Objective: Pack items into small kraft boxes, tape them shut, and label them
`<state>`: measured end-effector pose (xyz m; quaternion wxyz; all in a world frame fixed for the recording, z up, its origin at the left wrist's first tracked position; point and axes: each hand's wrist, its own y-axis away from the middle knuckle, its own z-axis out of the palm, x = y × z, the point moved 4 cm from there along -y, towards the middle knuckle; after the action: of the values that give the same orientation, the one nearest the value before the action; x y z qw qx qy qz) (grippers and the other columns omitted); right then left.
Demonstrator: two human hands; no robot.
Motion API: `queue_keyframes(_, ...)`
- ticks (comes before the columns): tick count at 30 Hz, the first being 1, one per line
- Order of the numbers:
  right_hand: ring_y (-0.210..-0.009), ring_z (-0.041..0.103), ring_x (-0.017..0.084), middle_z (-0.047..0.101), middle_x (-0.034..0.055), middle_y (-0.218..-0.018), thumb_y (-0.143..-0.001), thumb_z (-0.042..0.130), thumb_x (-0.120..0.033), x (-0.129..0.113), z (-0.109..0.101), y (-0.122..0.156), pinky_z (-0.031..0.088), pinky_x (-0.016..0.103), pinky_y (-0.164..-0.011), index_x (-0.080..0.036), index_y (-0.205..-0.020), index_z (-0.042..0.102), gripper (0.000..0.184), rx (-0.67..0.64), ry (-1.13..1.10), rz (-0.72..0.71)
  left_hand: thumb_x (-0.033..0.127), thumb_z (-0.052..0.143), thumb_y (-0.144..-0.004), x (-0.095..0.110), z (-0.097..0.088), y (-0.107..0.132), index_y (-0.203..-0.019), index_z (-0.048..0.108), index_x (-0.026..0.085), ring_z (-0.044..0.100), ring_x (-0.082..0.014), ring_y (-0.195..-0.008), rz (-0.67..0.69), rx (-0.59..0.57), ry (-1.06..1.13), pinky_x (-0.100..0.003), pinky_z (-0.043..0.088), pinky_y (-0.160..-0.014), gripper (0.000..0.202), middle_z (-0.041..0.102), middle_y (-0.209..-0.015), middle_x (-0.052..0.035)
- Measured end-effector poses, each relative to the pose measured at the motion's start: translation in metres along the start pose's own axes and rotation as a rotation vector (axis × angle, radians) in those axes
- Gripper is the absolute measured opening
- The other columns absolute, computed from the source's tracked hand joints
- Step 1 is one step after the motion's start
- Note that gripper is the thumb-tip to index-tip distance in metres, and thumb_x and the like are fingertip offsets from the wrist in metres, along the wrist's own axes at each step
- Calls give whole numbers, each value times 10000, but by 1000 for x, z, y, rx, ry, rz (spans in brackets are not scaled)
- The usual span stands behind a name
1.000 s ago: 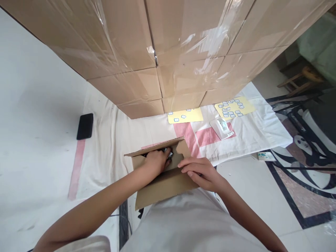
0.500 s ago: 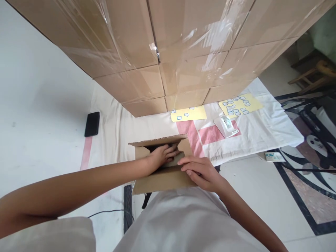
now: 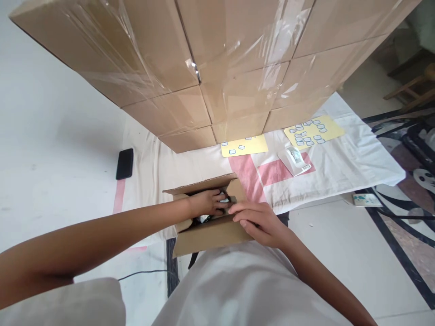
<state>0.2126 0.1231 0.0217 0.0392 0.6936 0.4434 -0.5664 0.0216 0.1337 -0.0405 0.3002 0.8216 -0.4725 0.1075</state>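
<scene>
Stacked cartons (image 3: 238, 95) back an open box (image 3: 211, 240) around the left hand (image 3: 208, 203).

Draped table (image 3: 353, 158), cartons (image 3: 183, 108), 2 sheets (image 3: 313, 131), likely phone (image 3: 124, 164)

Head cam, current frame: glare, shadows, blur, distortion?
Head view: bright glare streaks on the tape across the stack; soft grey shadow left of the stack; dark pockets inside the open box, obscuring its contents; upper right corner dim and soft; stack flares towards the top, likely wide-angle perspective; left hand and right hand show no strong blur.
</scene>
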Motion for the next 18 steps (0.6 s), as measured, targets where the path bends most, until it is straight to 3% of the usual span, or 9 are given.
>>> queue_keyframes(3, -939, 715, 172, 737, 99, -1159, -986, 475, -149, -2, 3, -1, 551, 279, -726, -194, -1036, 659, 196, -30, 100, 2, -121, 570, -720, 4, -26, 2, -784, 693, 372, 435, -151, -1429, 55, -11, 54, -356, 328, -1220, 512, 677, -1298, 99)
queue_keyframes(6, -960, 707, 185, 727, 96, -1197, -996, 476, -197, -5, 8, -3, 518, 278, -663, -182, -1042, 676, 206, -148, 274, 46, -92, 532, -764, 8, -51, 3, -804, 693, 374, 433, -161, -1433, 46, -53, 64, -392, 267, -1267, 494, 664, -1306, 79)
queue_keyframes(9, -947, 699, 181, 719, 89, -1204, -1007, 473, -218, -9, 11, -5, 484, 277, -605, -177, -1054, 683, 219, -242, 367, 57, -119, 541, -690, 12, -67, 9, -855, 691, 382, 453, -196, -1404, 60, -71, 16, -423, 245, -1278, 549, 645, -1305, 60)
queue_keyframes(12, -935, 695, 180, 720, 76, -1208, -1014, 460, -199, -11, 10, -7, 517, 303, -668, -173, -1077, 675, 226, -253, 365, 11, -122, 544, -662, 17, -78, 23, -928, 694, 399, 499, -212, -1340, 141, -57, -26, -416, 278, -1257, 604, 641, -1296, 40)
queue_keyframes(15, -932, 685, 185, 724, 73, -1202, -1020, 447, -182, -10, 8, -10, 540, 326, -738, -171, -1103, 663, 231, -226, 339, -35, -27, 505, -795, 22, -88, 36, -1062, 676, 377, 532, -228, -1287, 193, -75, -89, -415, 279, -1242, 514, 647, -1276, -23)
queue_keyframes(18, -902, 669, 182, 713, 85, -1161, -1018, 445, -189, -7, 8, -10, 532, 323, -715, -177, -1073, 654, 216, -207, 343, -40, 232, 549, -913, 22, -96, 43, -1143, 651, 281, 603, -279, -1146, 98, -115, -142, -437, 369, -1150, 256, 679, -1169, -95)
